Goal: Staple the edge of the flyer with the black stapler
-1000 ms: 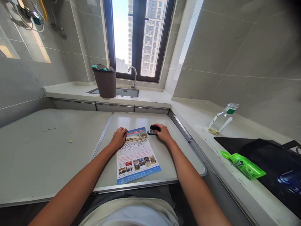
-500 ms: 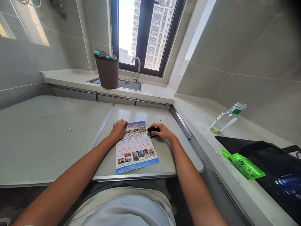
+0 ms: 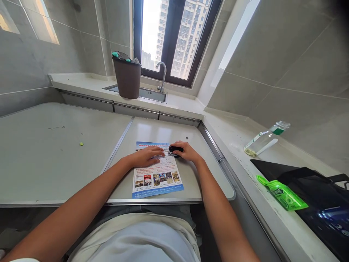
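A printed flyer [image 3: 158, 171] with a blue border, red and black text and a row of small photos lies on the white table [image 3: 212, 182] near its front edge. My left hand [image 3: 148, 156] rests over the upper middle of the flyer, palm down with the fingers stretched to the right. My right hand [image 3: 187, 151] is wrapped around a black stapler [image 3: 176, 149] at the flyer's right edge. The stapler's nose points left, over the paper. Whether its jaws are pressed together is too small to tell.
A small dark bit [image 3: 187, 138] lies beyond my right hand, a yellow-green scrap [image 3: 81, 144] to the left. At the back are a brown bin [image 3: 127, 80], sink [image 3: 152, 95] and faucet [image 3: 163, 74]. The right ledge holds a glass bottle [image 3: 263, 140], green pouch [image 3: 286, 194] and black bag [image 3: 308, 182].
My left hand has moved from the flyer's upper left edge to lie flat across its upper middle. My right hand stays on the stapler at the right edge. The view has shifted slightly.
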A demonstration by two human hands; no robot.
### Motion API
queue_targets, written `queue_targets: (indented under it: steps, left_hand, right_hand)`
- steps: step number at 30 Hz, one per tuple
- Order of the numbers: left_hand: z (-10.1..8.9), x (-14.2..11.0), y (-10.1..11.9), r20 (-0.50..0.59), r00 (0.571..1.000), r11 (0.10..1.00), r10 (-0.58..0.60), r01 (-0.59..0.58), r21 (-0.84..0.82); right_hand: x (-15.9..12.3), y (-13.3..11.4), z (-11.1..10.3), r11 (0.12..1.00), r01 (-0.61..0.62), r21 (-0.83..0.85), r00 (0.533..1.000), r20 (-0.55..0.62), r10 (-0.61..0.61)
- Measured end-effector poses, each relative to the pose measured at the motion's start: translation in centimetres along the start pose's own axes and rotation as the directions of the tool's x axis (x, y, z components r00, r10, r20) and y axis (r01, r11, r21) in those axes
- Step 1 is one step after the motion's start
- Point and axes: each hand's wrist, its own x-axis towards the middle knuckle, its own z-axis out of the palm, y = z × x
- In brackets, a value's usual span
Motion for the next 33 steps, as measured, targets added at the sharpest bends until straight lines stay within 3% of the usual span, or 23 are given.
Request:
queue_targets:
  steps: [3,8,14,21,33]
  left_hand:
    - [0.4,-0.2,0.6,0.112,0.993,0.999,0.040,-0.039,-0.015]
    - [0.7,-0.2,0.3,0.172,0.985,1.000,-0.005,0.003,0.014]
    - [0.9,-0.3,-0.1,0.175,0.984,0.999,0.027,-0.035,0.040]
    - [0.6,-0.1,0.4,0.216,0.976,0.999,-0.019,0.009,0.045]
    - [0.7,-0.4,0.3,0.152,0.988,1.000,-0.001,0.002,-0.001]
  right_hand:
    - [0.0,-0.3,-0.2,1.000,-0.009,-0.016,1.000,0.009,0.009]
    - [0.0,-0.6,-0.2,0.999,-0.003,-0.044,0.999,0.033,0.005]
    - [0.1,-0.5,0.3,0.996,0.035,-0.078,0.998,0.051,-0.031]
    - [0.2,-0.9,0.5,0.994,0.002,-0.108,0.998,0.065,0.005]
    - [0.2,-0.9,0.8,0.991,-0.018,-0.130,0.998,0.064,0.027]
